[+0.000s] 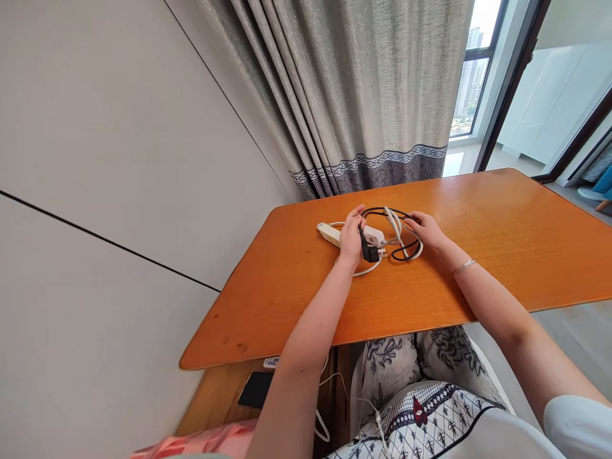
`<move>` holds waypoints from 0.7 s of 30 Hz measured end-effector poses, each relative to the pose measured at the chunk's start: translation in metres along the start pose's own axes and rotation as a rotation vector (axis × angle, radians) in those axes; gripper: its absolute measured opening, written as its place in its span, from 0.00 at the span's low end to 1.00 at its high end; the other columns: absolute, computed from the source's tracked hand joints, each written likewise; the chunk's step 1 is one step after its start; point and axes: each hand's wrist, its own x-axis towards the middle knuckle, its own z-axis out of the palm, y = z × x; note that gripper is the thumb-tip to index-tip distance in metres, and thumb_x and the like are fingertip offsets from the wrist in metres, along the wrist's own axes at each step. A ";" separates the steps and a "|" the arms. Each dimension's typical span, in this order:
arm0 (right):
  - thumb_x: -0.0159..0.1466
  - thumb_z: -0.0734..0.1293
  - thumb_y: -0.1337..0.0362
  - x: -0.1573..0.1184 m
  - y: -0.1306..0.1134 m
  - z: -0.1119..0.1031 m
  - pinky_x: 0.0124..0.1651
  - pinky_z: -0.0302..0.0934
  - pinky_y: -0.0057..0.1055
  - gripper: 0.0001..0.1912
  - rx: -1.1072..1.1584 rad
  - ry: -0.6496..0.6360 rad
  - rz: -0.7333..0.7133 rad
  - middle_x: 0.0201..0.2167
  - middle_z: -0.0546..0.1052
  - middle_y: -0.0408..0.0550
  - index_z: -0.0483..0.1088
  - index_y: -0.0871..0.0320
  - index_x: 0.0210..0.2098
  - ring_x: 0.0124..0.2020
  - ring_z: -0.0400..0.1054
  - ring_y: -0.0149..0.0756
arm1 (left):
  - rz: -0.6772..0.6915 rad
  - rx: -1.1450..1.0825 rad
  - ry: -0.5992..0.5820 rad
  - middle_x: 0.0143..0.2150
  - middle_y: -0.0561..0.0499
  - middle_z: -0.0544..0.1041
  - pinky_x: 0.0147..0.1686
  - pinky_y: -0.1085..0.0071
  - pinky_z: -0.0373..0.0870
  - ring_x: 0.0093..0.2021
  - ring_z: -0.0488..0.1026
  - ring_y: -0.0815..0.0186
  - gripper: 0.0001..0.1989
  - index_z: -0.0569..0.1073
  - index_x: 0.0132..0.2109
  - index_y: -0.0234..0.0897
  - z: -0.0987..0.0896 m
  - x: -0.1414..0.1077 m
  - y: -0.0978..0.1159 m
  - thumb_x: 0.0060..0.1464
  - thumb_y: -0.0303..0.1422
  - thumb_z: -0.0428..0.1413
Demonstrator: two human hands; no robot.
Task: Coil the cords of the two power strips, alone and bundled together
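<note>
My left hand (351,237) is closed around part of a black power cable (382,209), whose black plug (370,254) hangs just right of the palm. Behind that hand a white power strip (329,234) lies on the table, partly covered by it. A white cord (394,220) runs in loops to the right, tangled with the black one. At the right side of these loops my right hand (427,231) grips the cables between thumb and fingers; its fingertips are partly hidden. A white plug sits close to the black plug.
The orange-brown wooden table (282,287) has rounded corners and stands beside a pale wall panel. A grey curtain (373,95) hangs behind it. Below the near edge, a dark phone (255,389) lies on a lower wooden surface, with a thin white cable (344,382) nearby.
</note>
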 end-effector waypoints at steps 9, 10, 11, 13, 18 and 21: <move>0.52 0.74 0.43 0.000 -0.025 -0.025 0.28 0.49 0.29 0.22 0.112 0.084 -0.035 0.21 0.65 0.39 0.72 0.56 0.28 0.24 0.53 0.28 | -0.216 -0.242 -0.089 0.51 0.46 0.80 0.42 0.68 0.76 0.40 0.76 0.66 0.16 0.57 0.22 0.40 -0.001 -0.004 0.020 0.59 0.31 0.45; 0.52 0.75 0.45 0.000 -0.029 -0.029 0.28 0.50 0.29 0.20 0.121 0.103 -0.059 0.22 0.67 0.40 0.73 0.56 0.28 0.24 0.54 0.28 | -0.215 -0.263 -0.118 0.50 0.46 0.80 0.40 0.68 0.76 0.37 0.75 0.67 0.16 0.57 0.23 0.40 0.000 -0.005 0.021 0.59 0.32 0.45; 0.52 0.75 0.47 0.000 -0.032 -0.032 0.30 0.52 0.29 0.19 0.119 0.120 -0.089 0.23 0.68 0.41 0.74 0.56 0.29 0.25 0.55 0.28 | -0.219 -0.286 -0.148 0.49 0.47 0.81 0.37 0.68 0.75 0.34 0.74 0.68 0.16 0.57 0.23 0.40 -0.001 -0.006 0.023 0.60 0.32 0.45; 0.52 0.76 0.49 -0.001 -0.037 -0.035 0.33 0.57 0.30 0.17 0.096 0.146 -0.147 0.26 0.72 0.43 0.75 0.56 0.29 0.28 0.60 0.30 | -0.239 -0.330 -0.194 0.44 0.47 0.81 0.31 0.69 0.71 0.27 0.69 0.70 0.15 0.58 0.23 0.39 -0.002 -0.006 0.025 0.59 0.32 0.46; 0.54 0.74 0.49 -0.005 -0.039 -0.032 0.37 0.61 0.32 0.17 0.031 0.078 -0.134 0.27 0.73 0.44 0.76 0.57 0.30 0.30 0.63 0.31 | -0.257 -0.385 -0.308 0.33 0.48 0.80 0.29 0.70 0.67 0.27 0.68 0.68 0.17 0.59 0.21 0.39 -0.004 -0.008 0.028 0.58 0.33 0.49; 0.56 0.73 0.49 -0.005 -0.035 -0.027 0.38 0.62 0.33 0.18 -0.011 0.018 -0.088 0.28 0.73 0.43 0.77 0.57 0.37 0.30 0.62 0.32 | -0.292 -0.467 -0.353 0.26 0.50 0.75 0.28 0.72 0.66 0.26 0.68 0.69 0.17 0.59 0.23 0.39 -0.004 -0.010 0.031 0.58 0.38 0.52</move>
